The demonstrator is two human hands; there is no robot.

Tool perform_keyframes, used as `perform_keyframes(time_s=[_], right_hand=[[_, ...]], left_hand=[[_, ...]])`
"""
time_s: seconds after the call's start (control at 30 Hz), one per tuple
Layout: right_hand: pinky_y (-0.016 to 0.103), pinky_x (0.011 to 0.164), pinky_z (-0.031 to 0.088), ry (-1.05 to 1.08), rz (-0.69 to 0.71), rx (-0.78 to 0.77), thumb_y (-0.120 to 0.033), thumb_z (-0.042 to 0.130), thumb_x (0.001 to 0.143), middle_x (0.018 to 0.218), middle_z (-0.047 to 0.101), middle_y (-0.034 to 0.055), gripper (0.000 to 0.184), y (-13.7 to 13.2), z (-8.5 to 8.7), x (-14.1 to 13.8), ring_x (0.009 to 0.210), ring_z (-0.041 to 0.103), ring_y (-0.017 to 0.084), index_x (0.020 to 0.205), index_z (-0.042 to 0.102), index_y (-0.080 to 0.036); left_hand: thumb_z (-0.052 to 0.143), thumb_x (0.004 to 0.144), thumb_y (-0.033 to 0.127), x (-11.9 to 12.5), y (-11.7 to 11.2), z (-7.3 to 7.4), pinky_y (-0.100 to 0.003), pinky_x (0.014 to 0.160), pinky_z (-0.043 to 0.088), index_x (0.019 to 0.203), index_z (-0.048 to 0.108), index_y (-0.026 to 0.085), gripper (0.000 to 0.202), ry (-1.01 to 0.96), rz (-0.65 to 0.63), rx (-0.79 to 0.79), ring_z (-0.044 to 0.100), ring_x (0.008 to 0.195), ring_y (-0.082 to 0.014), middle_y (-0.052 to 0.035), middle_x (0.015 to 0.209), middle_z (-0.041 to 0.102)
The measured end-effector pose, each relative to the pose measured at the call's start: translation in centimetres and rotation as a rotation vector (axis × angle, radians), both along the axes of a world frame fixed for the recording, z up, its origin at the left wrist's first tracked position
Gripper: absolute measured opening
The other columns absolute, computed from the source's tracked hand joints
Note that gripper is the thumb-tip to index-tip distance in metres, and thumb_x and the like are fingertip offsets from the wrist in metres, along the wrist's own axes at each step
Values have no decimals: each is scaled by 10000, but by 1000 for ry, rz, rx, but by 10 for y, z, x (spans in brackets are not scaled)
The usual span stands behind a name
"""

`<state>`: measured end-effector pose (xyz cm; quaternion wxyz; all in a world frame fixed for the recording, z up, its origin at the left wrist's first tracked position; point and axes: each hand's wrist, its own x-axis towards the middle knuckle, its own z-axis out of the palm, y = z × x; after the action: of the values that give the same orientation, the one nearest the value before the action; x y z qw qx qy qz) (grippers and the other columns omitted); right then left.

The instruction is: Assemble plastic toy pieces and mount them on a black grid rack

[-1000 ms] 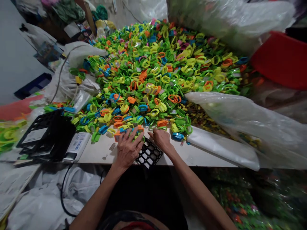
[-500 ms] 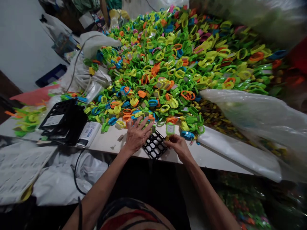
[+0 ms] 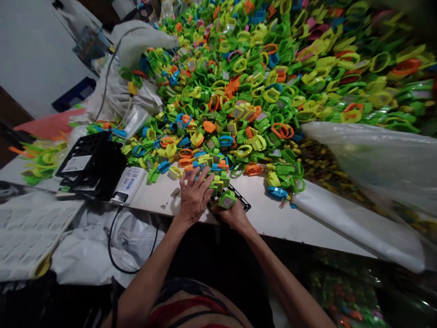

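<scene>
A black plastic grid tray (image 3: 243,199) lies at the table's front edge, largely covered by my hands and several toy watches (image 3: 218,181) set close together on its far side. My left hand (image 3: 194,200) rests over the tray's left part with its fingers spread, the fingertips against those watches. In my right hand (image 3: 236,217) is a green toy watch (image 3: 226,199) with a pale square face, pinched low over the middle of the tray. The fingertips of this hand are partly hidden behind the watch.
A large heap of coloured toy watches (image 3: 239,91) covers the back of the table. Black trays (image 3: 92,159) are stacked at left beside a white box (image 3: 129,184) with a cable. Clear plastic sheeting (image 3: 375,155) lies at right. A blue watch (image 3: 277,192) sits right of my hands.
My right hand has moved left with the green toy watch, from the tray's right edge to over its middle. My left hand stays nearly in place. The camera view has shifted slightly.
</scene>
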<state>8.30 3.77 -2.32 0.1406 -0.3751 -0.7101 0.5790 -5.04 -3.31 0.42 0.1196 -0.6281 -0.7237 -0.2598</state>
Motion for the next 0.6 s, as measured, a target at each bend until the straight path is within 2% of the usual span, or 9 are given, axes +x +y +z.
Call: perform_keyframes(time_s=[0.07, 0.17, 0.27, 0.4, 0.47, 0.5, 0.6], right_hand=[[231, 559, 394, -50, 77, 182, -154, 532, 664, 683, 614, 20, 25, -3, 2, -1, 602, 524, 142, 663, 546, -175], [244, 627, 393, -222, 165, 399, -78, 478, 678, 812, 642, 72, 161, -11, 6, -6, 696, 569, 168, 775, 579, -158], [250, 647, 389, -370, 194, 464, -69, 484, 706, 924, 645, 106, 233, -18, 11, -11, 756, 591, 183, 898, 599, -133], [219, 612, 390, -210, 301, 411, -110, 551, 715, 873, 641, 55, 142, -2, 21, 2, 711, 580, 149, 828, 628, -151], [222, 626, 405, -171, 247, 426, -150, 553, 748, 836, 643, 39, 143, 23, 28, 15, 721, 582, 152, 855, 646, -167], [234, 646, 412, -214, 163, 480, -159, 528, 777, 850, 646, 49, 169, 39, 32, 21, 746, 587, 163, 894, 651, -169], [292, 702, 413, -544, -100, 707, -112, 423, 831, 1004, 626, 134, 258, 91, 39, 33, 825, 595, 207, 956, 648, -142]], left_hand=[[298, 962, 331, 0, 1, 0, -472, 1093, 164, 1290, 492, 233, 394, -20, 1, 11, 342, 1320, -221, -69, 1360, 494], [262, 966, 350, -1, 1, 1, -471, 1099, 142, 1302, 481, 237, 417, -45, -3, 3, 350, 1312, -215, -68, 1365, 488], [197, 971, 370, -3, -1, 2, -465, 1103, 118, 1320, 459, 240, 456, -67, -21, -16, 345, 1311, -209, -65, 1373, 479], [180, 961, 410, 3, -7, 10, -511, 1095, 111, 1361, 405, 215, 498, -47, -54, 15, 275, 1353, -255, -92, 1401, 441], [273, 951, 413, 9, -7, 17, -536, 1090, 115, 1355, 415, 212, 473, -8, -76, 20, 259, 1361, -281, -104, 1406, 432], [318, 944, 404, 12, -6, 22, -541, 1090, 119, 1343, 431, 217, 455, 10, -93, 8, 267, 1358, -285, -104, 1402, 437], [385, 932, 381, 19, 3, 35, -546, 1084, 147, 1307, 472, 247, 407, 41, -139, -71, 311, 1339, -283, -82, 1392, 454]])
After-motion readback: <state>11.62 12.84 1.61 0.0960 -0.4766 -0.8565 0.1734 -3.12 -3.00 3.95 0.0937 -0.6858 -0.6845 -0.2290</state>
